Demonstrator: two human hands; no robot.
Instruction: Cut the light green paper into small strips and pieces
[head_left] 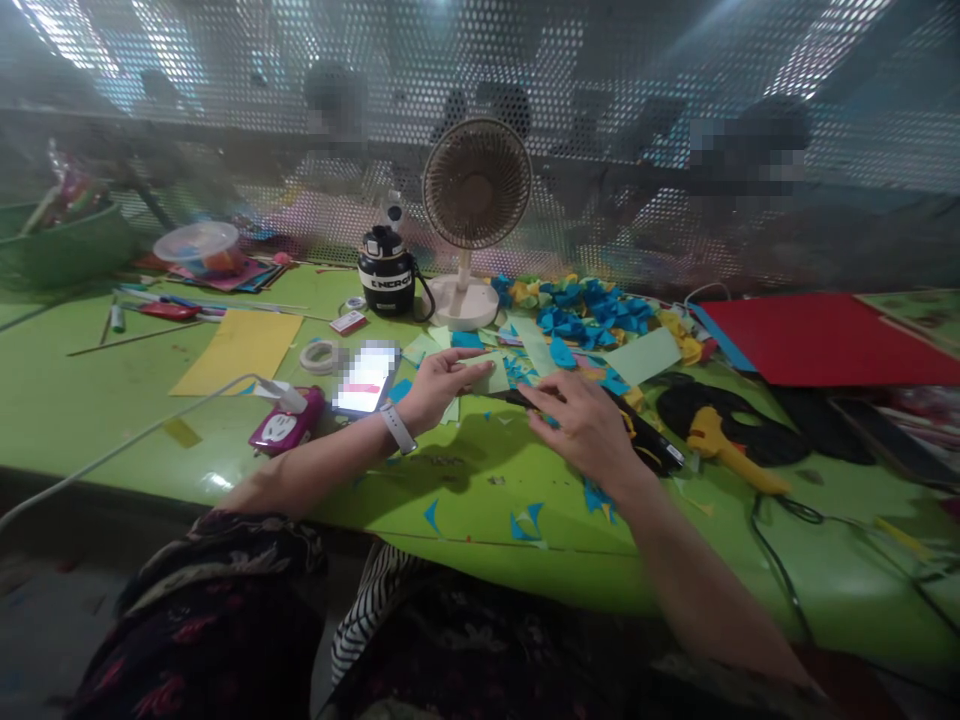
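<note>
Watching my left hand (442, 388) lie open, fingers flat, seemingly pinning pale green paper strip (491, 378) steady; right hand (581, 430) open, fingers spread, grasping nothing, over small blue paper scraps (517, 372) at 12 o'clock.

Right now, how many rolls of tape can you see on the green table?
2. One roll of tape lies beside the phone; a smaller roll sits near the black flask. More could be hidden under the paper scraps.

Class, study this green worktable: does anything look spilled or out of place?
Yes: blue paper scraps lie strewn across the green table near its front edge, apart from the heap of folded blue paper further back, looking like stray offcuts.
</note>
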